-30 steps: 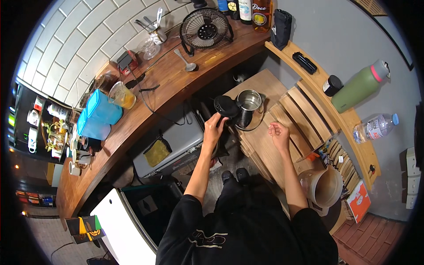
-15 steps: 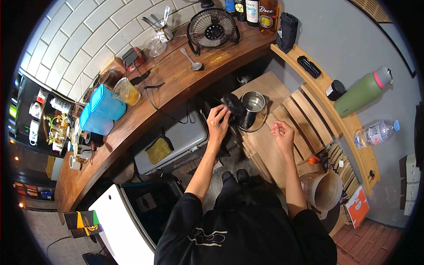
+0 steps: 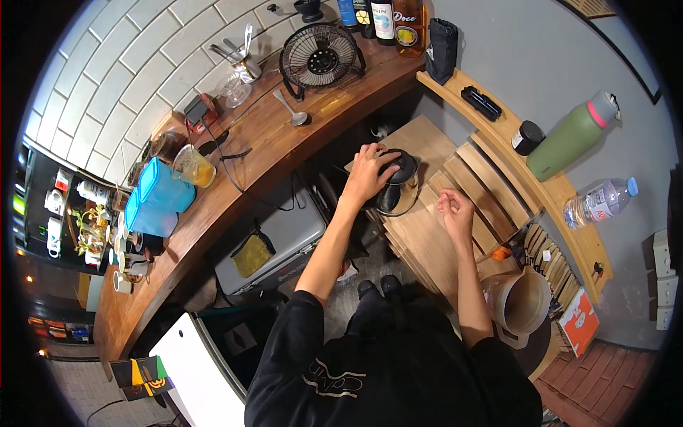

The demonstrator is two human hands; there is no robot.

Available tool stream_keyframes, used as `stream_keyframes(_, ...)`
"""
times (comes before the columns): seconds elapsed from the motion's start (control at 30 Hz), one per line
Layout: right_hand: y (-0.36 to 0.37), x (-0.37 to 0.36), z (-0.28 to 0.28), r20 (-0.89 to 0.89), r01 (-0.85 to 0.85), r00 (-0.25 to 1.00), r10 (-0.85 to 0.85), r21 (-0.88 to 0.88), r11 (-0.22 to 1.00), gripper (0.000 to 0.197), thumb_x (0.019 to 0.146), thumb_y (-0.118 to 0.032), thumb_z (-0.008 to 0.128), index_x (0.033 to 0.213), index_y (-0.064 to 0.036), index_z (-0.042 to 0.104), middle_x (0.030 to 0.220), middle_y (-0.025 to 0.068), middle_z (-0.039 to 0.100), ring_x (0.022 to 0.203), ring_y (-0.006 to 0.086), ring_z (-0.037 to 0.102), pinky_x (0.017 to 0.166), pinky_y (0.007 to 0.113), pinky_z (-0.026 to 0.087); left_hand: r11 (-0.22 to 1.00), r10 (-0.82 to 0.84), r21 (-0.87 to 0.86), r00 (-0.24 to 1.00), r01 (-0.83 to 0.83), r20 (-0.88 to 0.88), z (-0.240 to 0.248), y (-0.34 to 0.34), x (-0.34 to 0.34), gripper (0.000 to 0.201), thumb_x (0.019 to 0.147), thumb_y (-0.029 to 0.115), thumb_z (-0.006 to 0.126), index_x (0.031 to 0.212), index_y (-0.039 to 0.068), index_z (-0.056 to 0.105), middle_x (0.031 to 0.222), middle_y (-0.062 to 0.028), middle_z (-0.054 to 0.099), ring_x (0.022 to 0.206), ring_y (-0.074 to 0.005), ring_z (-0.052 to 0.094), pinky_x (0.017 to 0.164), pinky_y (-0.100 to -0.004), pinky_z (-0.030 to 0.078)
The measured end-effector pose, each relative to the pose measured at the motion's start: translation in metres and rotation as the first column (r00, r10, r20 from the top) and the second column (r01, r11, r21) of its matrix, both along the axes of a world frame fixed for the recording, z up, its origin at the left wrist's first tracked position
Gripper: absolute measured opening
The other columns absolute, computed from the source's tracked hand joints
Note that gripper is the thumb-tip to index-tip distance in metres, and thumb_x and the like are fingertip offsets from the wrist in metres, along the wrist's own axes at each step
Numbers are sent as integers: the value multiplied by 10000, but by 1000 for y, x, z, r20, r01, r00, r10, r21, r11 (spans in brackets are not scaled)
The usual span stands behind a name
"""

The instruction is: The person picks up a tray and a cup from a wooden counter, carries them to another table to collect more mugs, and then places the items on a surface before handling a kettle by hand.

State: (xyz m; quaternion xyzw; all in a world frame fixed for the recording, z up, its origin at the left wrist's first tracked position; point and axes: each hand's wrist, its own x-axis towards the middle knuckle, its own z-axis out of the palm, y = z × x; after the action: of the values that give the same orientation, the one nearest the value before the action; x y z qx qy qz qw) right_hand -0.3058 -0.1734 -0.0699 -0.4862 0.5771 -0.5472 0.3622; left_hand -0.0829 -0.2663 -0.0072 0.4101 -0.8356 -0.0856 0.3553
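Now your left hand (image 3: 370, 171) lies spread flat on the black lid (image 3: 398, 167), which has moved onto the steel jug (image 3: 397, 193) on the wooden surface (image 3: 427, 242). Your right hand (image 3: 455, 211) hovers just beside it, loosely curled and empty.

A glossy black lid (image 3: 398, 167) is seen on a shiny metal pot (image 3: 395, 199). The pallet (image 3: 434, 228) beneath is of pale, matt wood — the counter (image 3: 213, 206) of darker, polished wood.

Black sweatshirt (image 3: 384, 377) — pale print across it; sleeves pushed up; dark shoes (image 3: 377, 287) below.
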Motion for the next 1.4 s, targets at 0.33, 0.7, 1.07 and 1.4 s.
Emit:
stream_keyframes(0.33,-73,67,27,-625,-81,771,-124,-289,954,348,764,-242,730,1018,-34,614,937,159,559,881,325,522,800,424,421,920,330,322,884,-222,-333,-54,56,60,389,826,176,669,1157,-6,582,1043,-184,579,989,-341,567,874,-382,441)
stream_keyframes(0.7,-81,98,52,-884,23,449,-128,-132,991,611,648,-439,789,1006,25,619,1010,226,585,987,414,520,858,495,420,921,364,299,826,-250,-431,-69,91,68,319,852,142,616,1119,-31,592,1072,-201,616,993,-369,591,852,-396,470)
stream_keyframes(1.07,-80,90,64,-902,71,429,-44,-15,997,675,579,-492,811,926,63,647,1059,259,573,1039,431,505,892,509,410,927,325,316,849,-201,-415,-69,95,66,382,849,118,614,1198,-20,545,1192,-213,564,1104,-383,537,933,-399,437)
stream_keyframes(1.4,-70,98,45,-799,97,573,-182,-154,983,511,607,-312,832,960,0,636,1018,180,549,962,375,495,878,462,396,930,315,310,866,-199,-388,-71,76,61,322,852,78,603,1142,-55,568,1129,-220,597,1056,-375,576,898,-375,455)
